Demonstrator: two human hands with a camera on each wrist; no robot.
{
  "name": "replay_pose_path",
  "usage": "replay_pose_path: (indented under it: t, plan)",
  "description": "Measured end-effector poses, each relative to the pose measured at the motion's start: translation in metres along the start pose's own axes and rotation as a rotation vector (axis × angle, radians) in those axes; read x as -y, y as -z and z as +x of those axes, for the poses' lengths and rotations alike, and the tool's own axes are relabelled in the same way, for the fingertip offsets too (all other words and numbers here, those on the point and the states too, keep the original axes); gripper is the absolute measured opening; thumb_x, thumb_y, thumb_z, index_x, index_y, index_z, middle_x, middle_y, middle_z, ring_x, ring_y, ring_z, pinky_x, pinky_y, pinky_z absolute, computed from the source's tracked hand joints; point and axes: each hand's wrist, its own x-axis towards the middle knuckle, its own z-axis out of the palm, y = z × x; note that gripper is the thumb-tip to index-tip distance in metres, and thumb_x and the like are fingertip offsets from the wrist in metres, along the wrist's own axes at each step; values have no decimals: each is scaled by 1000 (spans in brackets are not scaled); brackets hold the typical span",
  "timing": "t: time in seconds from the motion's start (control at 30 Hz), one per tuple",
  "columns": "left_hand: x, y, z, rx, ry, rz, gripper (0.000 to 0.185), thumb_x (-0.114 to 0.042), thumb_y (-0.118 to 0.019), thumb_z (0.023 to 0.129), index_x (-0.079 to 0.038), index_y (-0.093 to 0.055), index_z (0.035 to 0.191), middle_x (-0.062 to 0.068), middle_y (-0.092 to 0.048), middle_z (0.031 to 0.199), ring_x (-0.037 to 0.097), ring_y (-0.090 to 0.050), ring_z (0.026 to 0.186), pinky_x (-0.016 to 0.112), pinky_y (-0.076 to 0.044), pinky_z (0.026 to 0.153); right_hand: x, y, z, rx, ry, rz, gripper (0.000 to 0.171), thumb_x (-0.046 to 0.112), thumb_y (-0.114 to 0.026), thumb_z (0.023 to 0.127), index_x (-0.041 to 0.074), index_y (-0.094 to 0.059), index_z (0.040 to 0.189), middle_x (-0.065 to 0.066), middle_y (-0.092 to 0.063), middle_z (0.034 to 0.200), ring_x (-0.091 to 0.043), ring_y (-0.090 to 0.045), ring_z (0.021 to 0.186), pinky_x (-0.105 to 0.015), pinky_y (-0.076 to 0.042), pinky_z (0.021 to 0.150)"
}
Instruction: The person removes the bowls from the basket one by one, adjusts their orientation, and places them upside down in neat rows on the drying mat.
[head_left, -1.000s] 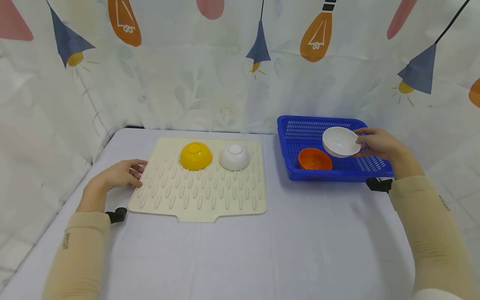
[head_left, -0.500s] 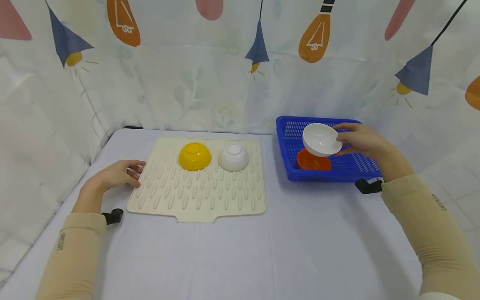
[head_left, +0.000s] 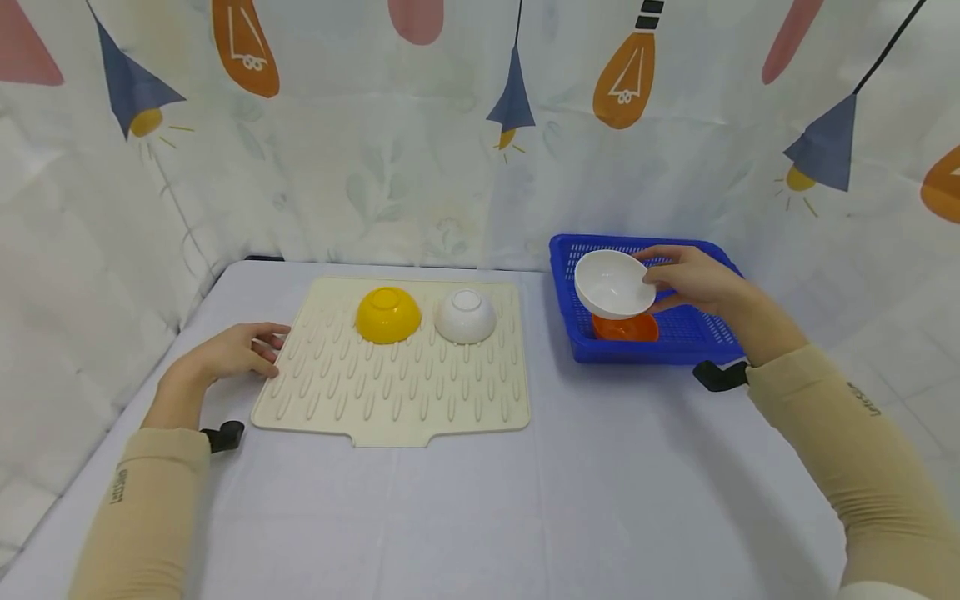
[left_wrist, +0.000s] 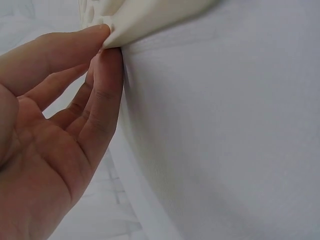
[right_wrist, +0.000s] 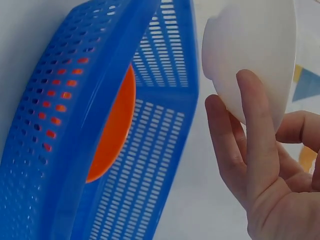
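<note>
Since the earlier frames the white bowl (head_left: 612,283) has travelled leftward across the blue basket (head_left: 697,342), from over its right part to above its front-left corner, and it now hangs over the orange bowl (head_left: 626,327), hiding most of it. The right hand (head_left: 693,277) has moved with it. The left hand (head_left: 228,353) has stayed where it was.

The right hand grasps the white bowl by its rim and outer wall, fingers (right_wrist: 260,135) curled along the underside, the bowl tilted with its hollow facing the person and clear of the basket. The left hand lies relaxed on the table (head_left: 615,467) at the left edge of the cream mat (head_left: 390,392), fingertips (left_wrist: 102,55) touching the mat's edge. On the mat's far part a yellow bowl (head_left: 387,314) and another white bowl (head_left: 466,316) sit upside down, side by side.
</note>
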Motion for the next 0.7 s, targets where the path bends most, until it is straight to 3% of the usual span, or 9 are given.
replay_pose_path:
  t: [0.23, 0.7]
  plan:
    - [0, 0, 2, 3, 4, 12, 79, 7, -76, 82, 19, -33, 148, 30, -49, 127, 24, -57, 97, 24, -52, 73, 10, -13, -3, 21, 4, 3, 52, 9, -53, 105, 5, -38, 155, -26, -39, 148, -42, -52, 119, -53, -54, 94]
    - [-1, -1, 2, 4, 3, 19, 80, 6, -77, 81, 18, -33, 148, 31, -48, 128, 23, -57, 98, 24, -52, 74, 27, -43, -6, 73, 1, 44, 52, 4, -56, 104, 5, -41, 153, -28, -39, 151, -51, -52, 126, -50, -58, 88]
